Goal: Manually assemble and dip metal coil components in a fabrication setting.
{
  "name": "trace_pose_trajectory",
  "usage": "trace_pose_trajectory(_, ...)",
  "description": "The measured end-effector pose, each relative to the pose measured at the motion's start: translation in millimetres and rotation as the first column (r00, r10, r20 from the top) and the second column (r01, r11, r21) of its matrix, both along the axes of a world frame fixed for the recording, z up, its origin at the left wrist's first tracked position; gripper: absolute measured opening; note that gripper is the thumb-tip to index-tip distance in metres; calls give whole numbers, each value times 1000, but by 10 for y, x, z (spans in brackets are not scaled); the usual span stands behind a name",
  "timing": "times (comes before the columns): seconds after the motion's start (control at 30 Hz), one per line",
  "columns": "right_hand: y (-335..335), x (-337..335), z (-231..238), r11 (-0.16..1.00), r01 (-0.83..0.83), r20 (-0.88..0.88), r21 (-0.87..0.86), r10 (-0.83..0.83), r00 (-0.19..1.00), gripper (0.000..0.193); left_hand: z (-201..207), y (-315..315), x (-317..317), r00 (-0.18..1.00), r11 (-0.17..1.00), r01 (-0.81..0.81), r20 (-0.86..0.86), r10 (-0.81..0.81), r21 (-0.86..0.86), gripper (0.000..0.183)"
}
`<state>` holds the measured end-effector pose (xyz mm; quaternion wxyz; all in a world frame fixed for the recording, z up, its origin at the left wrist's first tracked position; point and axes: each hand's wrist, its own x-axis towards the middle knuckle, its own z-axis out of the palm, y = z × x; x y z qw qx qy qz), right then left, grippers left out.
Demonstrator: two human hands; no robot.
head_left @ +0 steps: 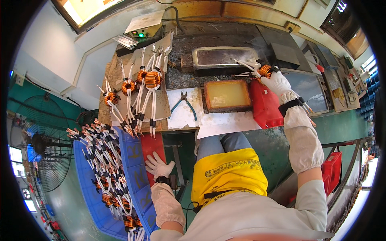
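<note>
The right hand, in a white glove, is reaching out over the bench and closing its fingers around a copper-wound toroidal coil, whose white-sleeved leads are sticking out to the left of the hand, over the edge of a dark metal tray. Just below and left of that hand a shallow tray of yellowish liquid is sitting, and a red box is lying directly beneath the wrist. The left hand, also gloved, is resting down by the person's side with fingers spread and loose, holding nothing, its fingertips touching a red crate beside the rim of a blue bin. That bin, to the left of the left hand, is holding a heap of similar coils with white leads. Farther ahead of the left hand, four finished coils are lying on a cardboard sheet, with teal-handled pliers lying just right of them.
</note>
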<state>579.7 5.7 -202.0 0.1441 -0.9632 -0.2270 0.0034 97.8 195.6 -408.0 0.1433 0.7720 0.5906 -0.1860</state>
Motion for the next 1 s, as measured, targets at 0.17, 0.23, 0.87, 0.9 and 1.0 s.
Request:
trace_pose_trajectory(0.17, -48, 108, -81, 1000, -11, -47, -29, 10, 999, 53, -56, -13, -12, 1000, 999, 17, 1, -17, 43, 112)
trace_pose_trajectory(0.23, -65, 112, -95, 999, -38, -24, 2, 38, 999, 52, -52, -29, -3, 1000, 999, 17, -3, -17, 48, 112)
trace_pose_trajectory(0.87, -252, 186, -200, 999, -44, -110, 31, 47, 993, 59, 8, -17, -17, 1000, 1000, 15, -15, -15, -28, 116)
trace_pose_trajectory(0.9, -294, 193, -215, 996, -33, -123, 86, 43, 992, 59, 5, -12, -13, 1000, 999, 15, -13, -16, -28, 116)
trace_pose_trajectory(1.0, -358, 189, -239, 985, 4, -153, 175, 23, 988, 57, -18, 0, -10, 1000, 999, 10, -11, -10, -41, 116)
